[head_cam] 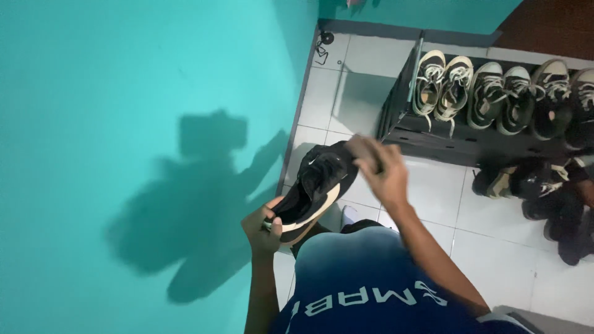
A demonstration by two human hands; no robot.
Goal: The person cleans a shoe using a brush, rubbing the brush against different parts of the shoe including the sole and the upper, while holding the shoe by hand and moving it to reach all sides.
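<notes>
Two hands, left hand (263,232) and blurred right hand (383,170), hold a black sneaker (315,185).

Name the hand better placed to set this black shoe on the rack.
Right, probably. The right hand grips the black shoe at its toe, on the shoe rack side; the left hand holds the heel, nearer the wall.

Open tiled floor (433,192) ahead — turquoise wall (124,93) close left, laden shoe rack (433,139) and loose shoes (544,185) right.
</notes>
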